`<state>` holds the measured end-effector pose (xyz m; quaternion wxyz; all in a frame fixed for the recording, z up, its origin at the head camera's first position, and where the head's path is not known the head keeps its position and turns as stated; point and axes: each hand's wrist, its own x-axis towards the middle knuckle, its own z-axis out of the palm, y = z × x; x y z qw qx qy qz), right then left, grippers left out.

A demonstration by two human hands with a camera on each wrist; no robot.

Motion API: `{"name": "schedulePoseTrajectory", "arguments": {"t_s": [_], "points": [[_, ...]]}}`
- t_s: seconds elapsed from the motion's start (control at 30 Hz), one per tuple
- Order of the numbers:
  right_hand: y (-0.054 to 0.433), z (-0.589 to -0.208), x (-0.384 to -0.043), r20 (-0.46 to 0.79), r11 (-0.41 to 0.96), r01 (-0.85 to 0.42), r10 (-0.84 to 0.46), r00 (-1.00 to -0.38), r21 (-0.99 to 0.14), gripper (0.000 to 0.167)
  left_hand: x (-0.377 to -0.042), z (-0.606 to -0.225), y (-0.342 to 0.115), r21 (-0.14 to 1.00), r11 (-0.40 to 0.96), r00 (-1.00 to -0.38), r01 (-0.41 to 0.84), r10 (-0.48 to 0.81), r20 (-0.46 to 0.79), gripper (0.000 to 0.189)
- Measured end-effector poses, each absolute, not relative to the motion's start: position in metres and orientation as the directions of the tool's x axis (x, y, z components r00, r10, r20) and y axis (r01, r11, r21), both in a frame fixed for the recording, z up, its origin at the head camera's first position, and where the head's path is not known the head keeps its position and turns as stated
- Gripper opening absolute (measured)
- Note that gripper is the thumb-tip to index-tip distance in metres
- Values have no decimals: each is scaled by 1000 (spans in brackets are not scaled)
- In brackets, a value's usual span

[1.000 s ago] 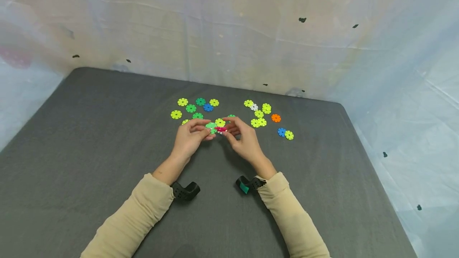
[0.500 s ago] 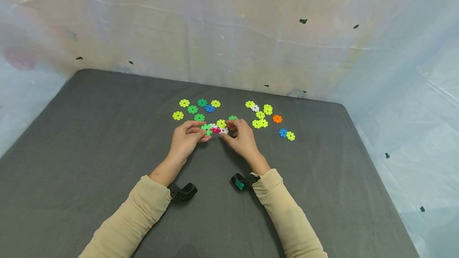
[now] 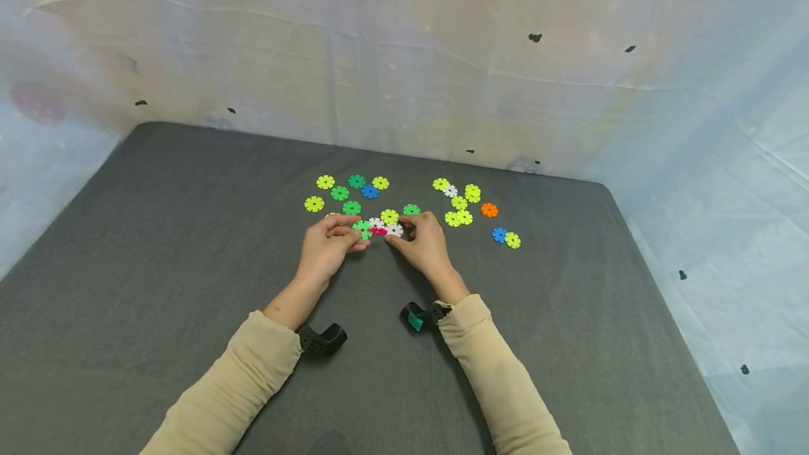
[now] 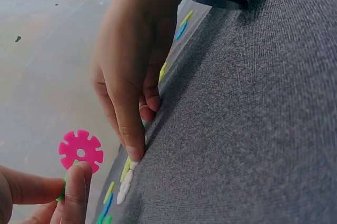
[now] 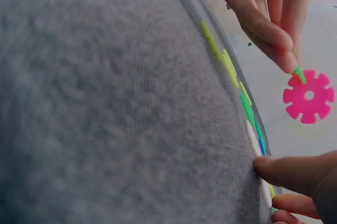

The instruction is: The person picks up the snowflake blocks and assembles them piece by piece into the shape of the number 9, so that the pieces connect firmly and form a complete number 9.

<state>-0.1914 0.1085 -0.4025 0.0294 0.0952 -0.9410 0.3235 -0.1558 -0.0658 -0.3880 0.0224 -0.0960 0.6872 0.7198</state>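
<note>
A person in tan sleeves works over a dark grey tabletop (image 3: 158,265), both forearms cut off by the lower edge of the head view. At far left, yellow, green and blue discs with notched rims lie scattered beyond the hands; one yellow disc is mostly hidden behind the left fingertips.

The left hand (image 3: 321,248) is nearly closed, thumb and fingers pinching a green disc (image 3: 362,229), which they partly cover. Just right of those fingertips, a pink disc (image 5: 321,98) meets the green one's rim, set crosswise to it and raised off the table; how deeply their notches engage is hard to make out. Past it, a white disc (image 3: 376,222), a yellow disc (image 3: 389,216) and a second white disc (image 3: 396,230) lie close together on the table.

The right hand (image 3: 425,243) is partly closed, fingers bent, its thumb touching the second white disc; whether it grips the disc cannot be told, since some fingers are hidden.

Farther right lie a yellow cluster, an orange disc (image 3: 489,210) and a blue-and-yellow pair. Faint looped marks on the pale sheeting (image 3: 404,55) behind are too blurred to read.
</note>
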Motion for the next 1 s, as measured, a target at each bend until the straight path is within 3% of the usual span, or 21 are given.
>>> {"name": "schedulePoseTrajectory", "arguments": {"t_s": [0.3,0.53,0.7,1.0], "points": [[110,-401,-193,118,779,-191,-150,-982,-597,31,-157,-389,-63,988,-45,-984,-151,-89,-154,33],[114,-398,-191,46,756,-116,-114,-992,-644,31,-158,-391,-63,985,-42,-981,-170,-86,-173,32],[120,-399,-186,62,716,-135,-127,-990,-685,30,-158,-391,-63,985,-33,-982,-171,-72,-173,31],[129,-397,-178,116,514,-165,-127,-985,-842,27,-159,-390,-62,983,-54,-981,-177,-70,-181,33]]}}
